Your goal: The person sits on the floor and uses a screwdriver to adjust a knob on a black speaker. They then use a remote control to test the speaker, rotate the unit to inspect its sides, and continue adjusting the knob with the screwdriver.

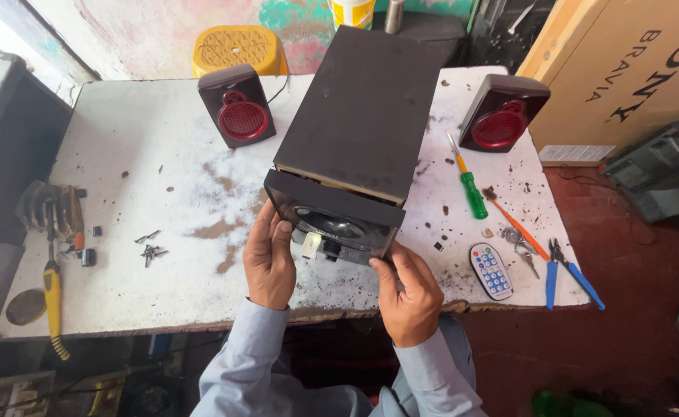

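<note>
Gripping the front panel (331, 220) of a big black speaker box (366, 108), both hands close on its ends: the left hand (270, 262) on its left edge, the right hand (407, 293) at its lower right corner. The box lies mid-worktop (138, 147), between two small red-grilled speakers (237, 104). A green screwdriver (469, 179), remote (491, 271) and blue pliers (567, 274) lie to the right, well apart.

Both hands, left hand (270, 259) and right hand (407, 293), grip the front panel (331, 220) of a black speaker box (366, 108) on the worn white table (146, 154).
</note>
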